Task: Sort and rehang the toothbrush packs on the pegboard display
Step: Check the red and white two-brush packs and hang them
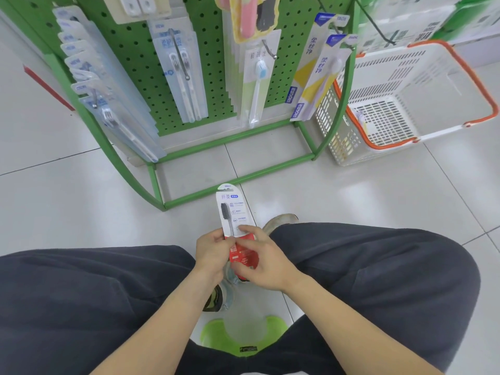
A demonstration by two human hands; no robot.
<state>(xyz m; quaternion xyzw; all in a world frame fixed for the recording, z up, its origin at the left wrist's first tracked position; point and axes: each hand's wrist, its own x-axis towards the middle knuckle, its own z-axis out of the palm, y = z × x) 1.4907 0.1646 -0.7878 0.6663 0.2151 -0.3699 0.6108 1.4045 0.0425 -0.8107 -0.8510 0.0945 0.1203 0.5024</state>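
Between my knees I hold a toothbrush pack (232, 209), white card with a black-bristled brush and a red lower end. My left hand (212, 255) grips its left edge. My right hand (259, 262) pinches the red lower part from the right. The pack's top points toward the green pegboard display (130, 50). On the pegboard hang several clear blue-labelled packs (108, 104) at the left, twin-brush packs (181, 69) in the middle, a blue-bristled brush pack (257, 79) and yellow-and-white packs (316, 74) at the right.
A white plastic basket with orange handles (405, 104) stands on the tiled floor right of the display, holding little. The green frame base (235, 180) lies just ahead of my hands. A lime-green stool (243, 334) is under me. My dark-trousered knees flank both hands.
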